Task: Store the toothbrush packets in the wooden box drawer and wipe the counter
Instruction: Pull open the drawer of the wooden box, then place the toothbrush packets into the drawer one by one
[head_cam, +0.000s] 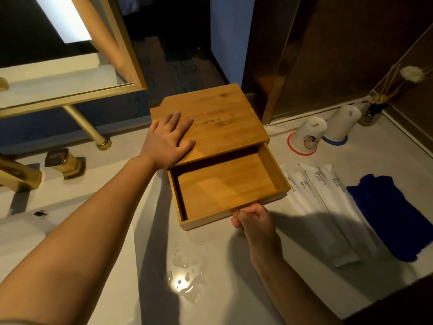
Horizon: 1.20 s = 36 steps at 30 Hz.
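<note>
Left hand (167, 143) lies flat, fingers spread, steadying the wooden box (208, 120); right hand (254, 219) pinches the open drawer (228, 184) front; toothbrush packets (314, 195) look light, slippery

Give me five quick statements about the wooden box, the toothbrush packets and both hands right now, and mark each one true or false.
1. The drawer of the wooden box is pulled out and has nothing in it. True.
2. The left hand lies flat on the box top. True.
3. The right hand holds a toothbrush packet. False: it grips the drawer's front edge.
4. The toothbrush packets lie inside the drawer. False: they lie on the counter, right of the box.
5. The blue cloth lies right of the packets. True.
</note>
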Motion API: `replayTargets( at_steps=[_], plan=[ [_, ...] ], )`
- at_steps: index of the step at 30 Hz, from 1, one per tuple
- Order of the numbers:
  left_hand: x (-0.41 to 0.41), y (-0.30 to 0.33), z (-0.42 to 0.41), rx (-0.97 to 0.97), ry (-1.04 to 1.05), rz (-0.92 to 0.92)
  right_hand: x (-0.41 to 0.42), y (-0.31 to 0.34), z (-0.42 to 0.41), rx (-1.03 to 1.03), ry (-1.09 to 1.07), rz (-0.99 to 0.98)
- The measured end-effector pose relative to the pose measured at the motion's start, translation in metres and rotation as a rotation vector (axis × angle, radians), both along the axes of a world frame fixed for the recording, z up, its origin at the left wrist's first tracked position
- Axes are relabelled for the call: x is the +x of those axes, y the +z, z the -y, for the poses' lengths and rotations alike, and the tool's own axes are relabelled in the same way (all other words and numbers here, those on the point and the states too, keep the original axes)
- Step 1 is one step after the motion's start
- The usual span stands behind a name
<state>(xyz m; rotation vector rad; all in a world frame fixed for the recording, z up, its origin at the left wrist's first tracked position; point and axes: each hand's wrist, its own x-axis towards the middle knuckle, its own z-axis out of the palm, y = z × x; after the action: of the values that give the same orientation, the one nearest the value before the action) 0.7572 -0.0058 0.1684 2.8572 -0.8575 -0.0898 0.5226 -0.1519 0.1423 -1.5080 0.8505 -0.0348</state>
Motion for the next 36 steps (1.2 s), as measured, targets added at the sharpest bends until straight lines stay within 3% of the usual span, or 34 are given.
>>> replayTargets(
  at_steps=[22, 27, 30, 33, 34, 36],
  plan=[
    [0.001, 0.000, 0.000, 0.025, -0.005, -0.001, -0.047, -0.009, 0.004, 0.111, 0.000, -0.035],
    [-0.001, 0.002, 0.002, 0.088, -0.019, -0.005, -0.049, 0.001, 0.025, 0.096, 0.162, -0.051],
    [-0.004, 0.005, 0.006, 0.091, -0.008, -0.038, -0.057, 0.014, 0.064, -0.215, 0.218, 0.007],
    [-0.006, 0.003, 0.009, 0.089, 0.027, -0.071, -0.058, 0.014, 0.113, -1.040, 0.235, -0.022],
    [-0.007, 0.002, 0.010, 0.096, 0.032, -0.058, -0.055, 0.009, 0.127, -1.207, 0.294, -0.044],
    [-0.008, 0.002, 0.011, 0.098, 0.043, -0.030, -0.047, 0.000, 0.142, -1.332, 0.482, -0.107]
  ],
)
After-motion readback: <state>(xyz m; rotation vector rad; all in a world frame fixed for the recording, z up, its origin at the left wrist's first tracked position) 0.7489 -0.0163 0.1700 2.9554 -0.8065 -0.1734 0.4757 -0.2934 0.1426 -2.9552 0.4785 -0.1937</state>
